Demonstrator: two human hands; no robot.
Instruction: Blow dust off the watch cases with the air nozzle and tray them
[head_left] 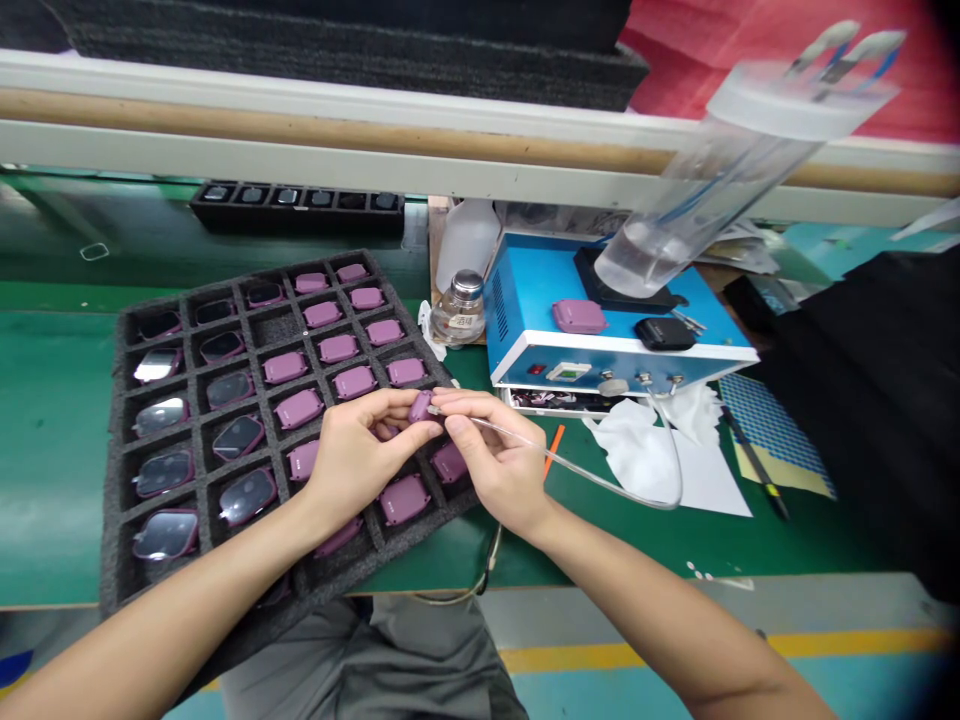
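A small purple watch case [421, 406] is pinched between the thumb and fingers of my left hand [364, 445], above the right side of a black foam tray [109, 490]. My right hand [499, 455] is closed on the tip end of a clear thin tube [592, 474], which meets the side of the case. From there the tube loops right to the front of a blue machine [517, 290]. Purple cases lie back up in the tray's right columns, and cases with dark glassy faces fill the left ones. One compartment in the back row area holds nothing.
On the machine are another purple case [579, 316], a black case [664, 333] and a tall clear cylinder [675, 220]. A glass bottle [459, 308] stands to its left. White tissues [637, 445] and a pen [756, 465] lie at the right. A shelf edge [337, 140] crosses above.
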